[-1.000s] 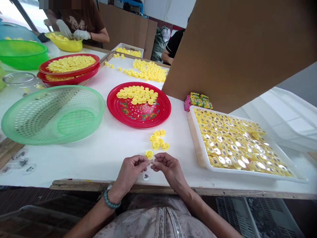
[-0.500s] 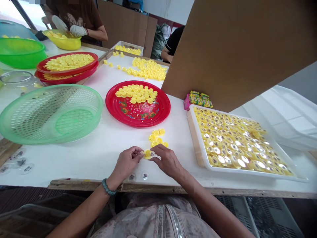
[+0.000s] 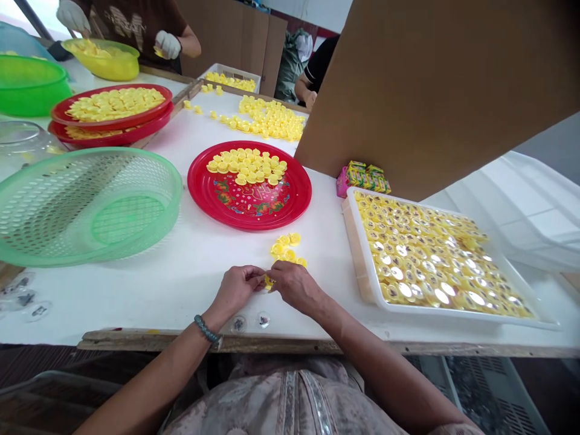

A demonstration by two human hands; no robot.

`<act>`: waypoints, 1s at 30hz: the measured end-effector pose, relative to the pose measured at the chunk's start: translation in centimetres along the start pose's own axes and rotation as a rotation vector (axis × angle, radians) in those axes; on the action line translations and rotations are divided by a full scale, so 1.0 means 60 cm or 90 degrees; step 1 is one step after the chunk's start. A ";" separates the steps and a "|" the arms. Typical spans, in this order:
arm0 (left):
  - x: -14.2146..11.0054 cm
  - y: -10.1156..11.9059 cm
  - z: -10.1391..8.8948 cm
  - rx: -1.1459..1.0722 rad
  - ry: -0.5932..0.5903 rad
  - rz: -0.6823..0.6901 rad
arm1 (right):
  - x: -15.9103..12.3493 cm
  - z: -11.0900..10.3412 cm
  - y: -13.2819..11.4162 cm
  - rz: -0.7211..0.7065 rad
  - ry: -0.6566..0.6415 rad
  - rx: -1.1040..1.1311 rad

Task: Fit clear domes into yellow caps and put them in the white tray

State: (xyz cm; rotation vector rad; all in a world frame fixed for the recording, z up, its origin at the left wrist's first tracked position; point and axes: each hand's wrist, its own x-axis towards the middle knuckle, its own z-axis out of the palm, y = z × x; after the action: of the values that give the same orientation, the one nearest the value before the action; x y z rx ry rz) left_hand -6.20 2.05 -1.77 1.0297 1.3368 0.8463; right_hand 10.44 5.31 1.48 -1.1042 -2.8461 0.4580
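Observation:
Between my two hands is a small round yellow plastic piece (image 3: 269,282), mostly covered by my fingers. My left hand (image 3: 240,286) pinches its left side, thumb and fingertips pressed together. Over its right side my right hand (image 3: 294,285) is closed, fingers bent down onto it. Several loose yellow pieces (image 3: 284,244) lie just beyond my right hand. Two clear discs with dark prints (image 3: 263,319) rest on the table in front of my left hand. Farther off, a red tray (image 3: 249,219) holds many yellow pieces.
To the right stands a white tray (image 3: 362,266) full of yellow pieces with shiny printed tops. A green basket (image 3: 167,223) is at left, with more clear discs (image 3: 38,311) nearby. A cardboard sheet (image 3: 430,90) leans behind. Across the table, a person's gloved hand (image 3: 168,45) is raised.
My right hand has closed in over the yellow piece, hiding more of it. The view has shifted slightly. Across the table, the co-worker's gloved hands have moved apart.

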 end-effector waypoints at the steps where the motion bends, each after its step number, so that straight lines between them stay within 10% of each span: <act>1: 0.002 -0.002 0.000 -0.020 -0.007 -0.007 | 0.000 0.001 0.002 -0.016 0.003 0.011; 12: 0.004 -0.005 0.004 -0.104 -0.029 -0.037 | 0.002 -0.003 0.030 -0.102 0.020 0.160; 22: 0.002 -0.007 0.002 0.005 -0.040 0.015 | -0.032 0.028 -0.009 0.120 0.144 0.153; 30: 0.000 -0.005 0.012 0.033 -0.044 0.008 | -0.039 0.022 -0.017 0.171 0.080 0.097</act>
State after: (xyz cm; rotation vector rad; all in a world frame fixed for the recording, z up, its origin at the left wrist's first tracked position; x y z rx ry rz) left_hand -5.53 1.87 -2.11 1.0987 1.3005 0.7828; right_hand 11.31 2.67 0.65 -1.4340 -2.5195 0.5869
